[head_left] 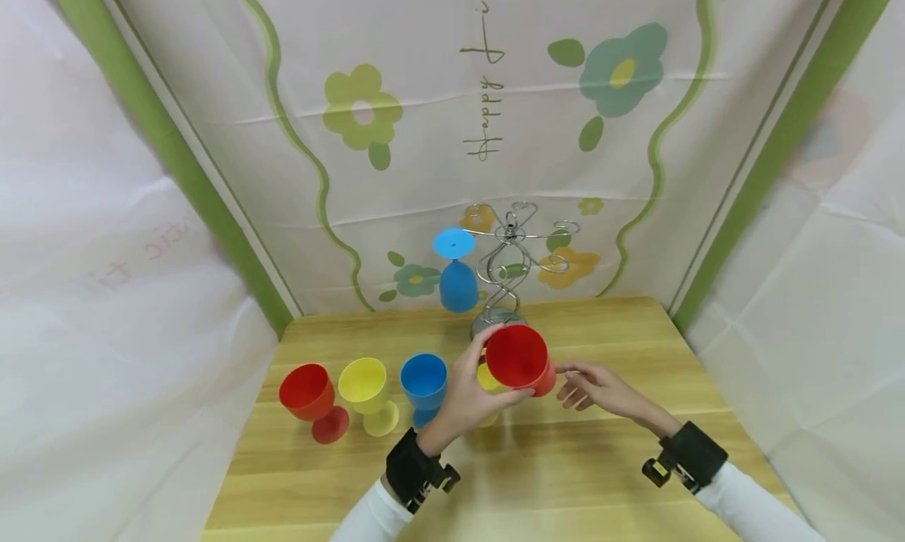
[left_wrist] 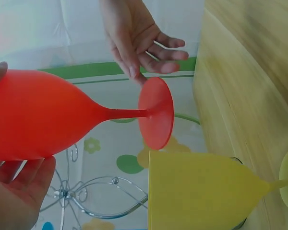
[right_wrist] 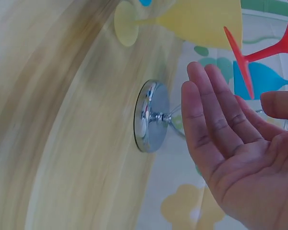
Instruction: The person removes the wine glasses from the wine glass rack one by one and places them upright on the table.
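Observation:
My left hand [head_left: 470, 397] grips a red plastic goblet [head_left: 519, 357] by its bowl, above the table. In the left wrist view the goblet's stem and round foot [left_wrist: 156, 113] stick out free of that hand. The right hand [head_left: 601, 390] is beside the goblet, its fingers loosely extended. One of its fingertips is close to the edge of the foot; whether they touch I cannot tell. Partly hidden behind my left hand stands a yellow goblet [left_wrist: 201, 191]. A metal wire rack [head_left: 511, 236] rises behind the hands, with a blue goblet [head_left: 459, 287] hanging upside down at its left.
On the wooden table [head_left: 283, 479], a red goblet [head_left: 307, 393], a yellow goblet [head_left: 364, 386] and a blue goblet [head_left: 424, 375] stand upright in a row left of my left hand. The rack's round base [right_wrist: 156, 117] sits near the back edge. Printed cloth walls [head_left: 424, 149] surround the table.

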